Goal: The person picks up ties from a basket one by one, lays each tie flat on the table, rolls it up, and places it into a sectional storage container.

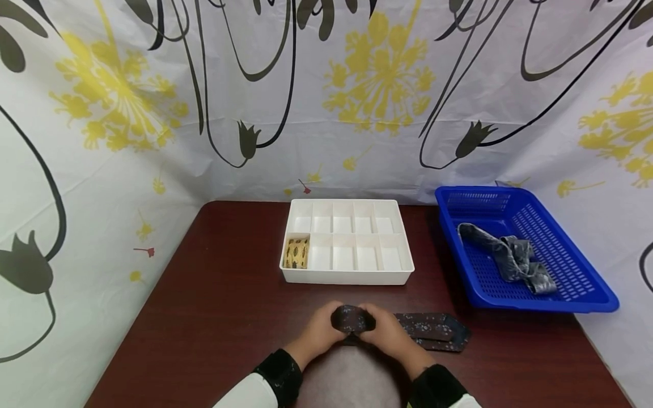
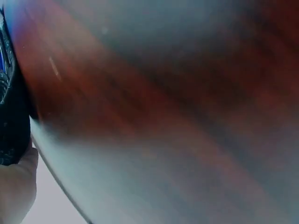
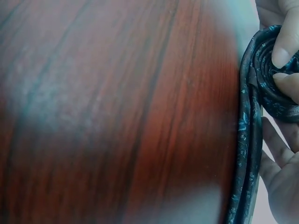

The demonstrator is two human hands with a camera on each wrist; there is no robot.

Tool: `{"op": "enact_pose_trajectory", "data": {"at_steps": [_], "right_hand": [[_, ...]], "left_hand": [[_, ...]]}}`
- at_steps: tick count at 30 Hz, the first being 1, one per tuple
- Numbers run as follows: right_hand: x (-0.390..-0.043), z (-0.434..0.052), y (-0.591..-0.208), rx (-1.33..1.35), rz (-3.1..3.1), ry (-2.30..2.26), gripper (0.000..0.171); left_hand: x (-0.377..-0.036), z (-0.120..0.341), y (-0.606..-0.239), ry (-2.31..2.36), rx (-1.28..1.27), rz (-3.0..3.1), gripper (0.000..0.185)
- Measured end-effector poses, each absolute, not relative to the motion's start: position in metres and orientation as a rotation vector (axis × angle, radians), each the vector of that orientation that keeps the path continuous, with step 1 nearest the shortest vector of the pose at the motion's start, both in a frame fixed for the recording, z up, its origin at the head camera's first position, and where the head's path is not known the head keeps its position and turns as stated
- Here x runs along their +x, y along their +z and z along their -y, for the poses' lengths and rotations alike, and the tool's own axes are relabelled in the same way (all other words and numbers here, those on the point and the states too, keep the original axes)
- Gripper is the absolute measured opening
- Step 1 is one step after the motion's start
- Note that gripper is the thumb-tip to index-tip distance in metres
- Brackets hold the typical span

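Low in the head view, both hands meet at the near edge of the dark wooden table (image 1: 214, 317). My left hand (image 1: 317, 333) and right hand (image 1: 391, 338) grip a dark floral tie (image 1: 352, 319) that is partly wound into a roll between them. The tie's loose wide end (image 1: 435, 330) lies flat on the table to the right. The right wrist view shows the coiled tie (image 3: 261, 70) from the side, with fingertips (image 3: 284, 51) pinching it. At the left edge of the left wrist view only a strip of the tie (image 2: 9, 116) and part of a hand (image 2: 16, 186) show.
A white divided box (image 1: 347, 277) stands mid-table, with a rolled yellow patterned tie (image 1: 296, 253) in its front-left compartment. A blue mesh basket (image 1: 571, 266) at the right holds a loose grey tie (image 1: 512, 258). Flowered curtains close in the table on three sides.
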State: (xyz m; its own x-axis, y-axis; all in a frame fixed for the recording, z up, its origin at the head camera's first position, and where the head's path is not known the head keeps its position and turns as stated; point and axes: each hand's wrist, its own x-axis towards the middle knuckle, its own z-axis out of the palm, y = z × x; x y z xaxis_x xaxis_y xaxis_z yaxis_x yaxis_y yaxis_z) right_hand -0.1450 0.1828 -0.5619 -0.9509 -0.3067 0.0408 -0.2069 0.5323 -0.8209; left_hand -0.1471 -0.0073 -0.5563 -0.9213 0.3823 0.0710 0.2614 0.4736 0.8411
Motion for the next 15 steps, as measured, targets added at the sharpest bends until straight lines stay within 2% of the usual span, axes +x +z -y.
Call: {"op": "enact_pose_trajectory", "data": {"at_steps": [9, 15], "right_hand": [[-0.145, -0.183, -0.558, -0.492, -2.694, -1.298, 0.05], [-0.143, -0.179, -0.551, -0.488, -2.793, -1.157, 0.049]], "left_hand": [[-0.148, -0.006, -0.533, 0.848, 0.702, -2.903, 0.025], [-0.143, -0.021, -0.515, 0.475, 0.614, -3.012, 0.016]]}}
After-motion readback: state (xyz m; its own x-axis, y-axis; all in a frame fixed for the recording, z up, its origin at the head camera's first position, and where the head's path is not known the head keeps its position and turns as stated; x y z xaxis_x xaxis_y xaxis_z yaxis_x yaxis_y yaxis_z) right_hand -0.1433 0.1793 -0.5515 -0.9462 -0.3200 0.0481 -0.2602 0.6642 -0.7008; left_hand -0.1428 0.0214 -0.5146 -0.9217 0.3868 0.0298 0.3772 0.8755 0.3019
